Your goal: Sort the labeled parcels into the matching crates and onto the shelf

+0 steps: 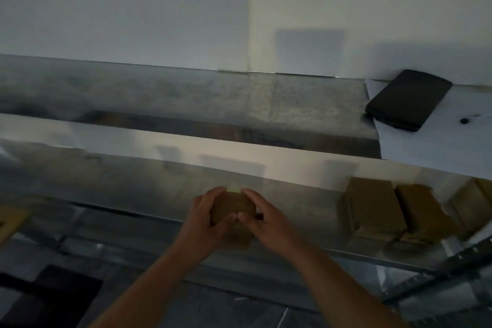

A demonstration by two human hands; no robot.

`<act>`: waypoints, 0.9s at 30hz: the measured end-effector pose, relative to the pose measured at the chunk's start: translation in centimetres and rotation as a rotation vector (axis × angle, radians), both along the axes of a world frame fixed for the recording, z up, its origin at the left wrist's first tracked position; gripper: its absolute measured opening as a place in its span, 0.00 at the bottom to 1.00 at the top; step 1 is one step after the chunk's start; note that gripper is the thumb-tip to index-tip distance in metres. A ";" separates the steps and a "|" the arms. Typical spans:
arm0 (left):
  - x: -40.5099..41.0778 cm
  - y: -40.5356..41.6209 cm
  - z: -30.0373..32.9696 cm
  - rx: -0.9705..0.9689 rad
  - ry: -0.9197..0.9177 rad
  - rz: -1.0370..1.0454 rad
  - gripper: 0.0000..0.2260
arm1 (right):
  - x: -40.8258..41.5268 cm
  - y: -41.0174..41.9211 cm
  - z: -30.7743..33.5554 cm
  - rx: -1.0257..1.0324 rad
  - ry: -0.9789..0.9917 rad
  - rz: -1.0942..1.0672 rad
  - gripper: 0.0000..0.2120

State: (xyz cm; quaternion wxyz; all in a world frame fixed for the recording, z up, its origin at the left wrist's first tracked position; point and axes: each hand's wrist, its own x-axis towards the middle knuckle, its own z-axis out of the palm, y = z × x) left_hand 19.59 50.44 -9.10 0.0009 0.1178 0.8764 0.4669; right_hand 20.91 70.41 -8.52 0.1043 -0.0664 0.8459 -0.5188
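Three brown parcels [231, 208] [372, 208] [420, 210], one black phone [408, 100].

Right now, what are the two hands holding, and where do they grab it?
A small brown parcel, held by its two sides: left hand on the left, right hand on the right.

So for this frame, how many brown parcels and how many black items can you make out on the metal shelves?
Brown parcels: 4, counting the parcel gripped by the left hand and right hand, two standing to its right, and one cut off by the frame edge.
Black items: 2, a flat case and a small knob.
Total: 6
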 end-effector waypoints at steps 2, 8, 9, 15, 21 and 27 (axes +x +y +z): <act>0.8 -2.1 0.7 -0.026 -0.013 0.062 0.28 | 0.1 -2.0 0.7 0.009 0.023 0.030 0.30; 3.2 -8.5 3.5 -0.018 0.085 0.171 0.29 | 0.9 -8.3 4.3 -0.002 0.120 0.128 0.30; 3.7 -9.7 4.2 -0.003 0.101 0.179 0.28 | 1.0 -9.5 5.2 -0.014 0.134 0.147 0.30; 6.6 -19.4 8.7 0.088 0.171 0.285 0.43 | 1.3 -19.0 9.4 -0.055 0.200 0.206 0.49; 10.5 -31.2 11.7 0.134 0.198 0.347 0.52 | 1.9 -30.6 11.8 -0.140 0.162 0.360 0.58; 14.9 -41.1 13.2 0.111 0.257 0.374 0.51 | 3.0 -41.3 12.6 -0.159 0.197 0.594 0.57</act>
